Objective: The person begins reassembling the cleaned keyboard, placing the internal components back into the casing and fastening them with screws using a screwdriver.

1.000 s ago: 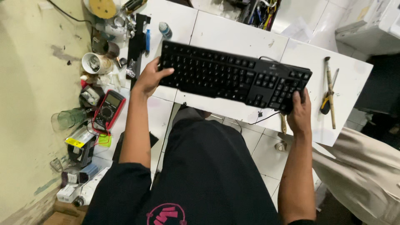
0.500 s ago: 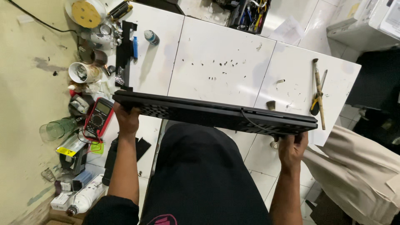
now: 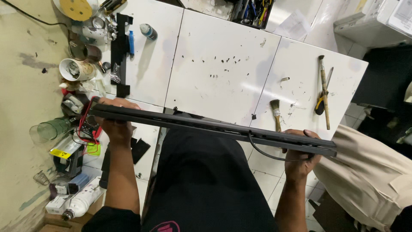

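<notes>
Both hands, the left (image 3: 115, 129) and the right (image 3: 300, 157), were closed on the ends of the keyboard (image 3: 210, 126), held on edge above the table (image 3: 223, 64), where its dangling cable (image 3: 268, 154) risked snagging, or loose keys might spill out.
</notes>
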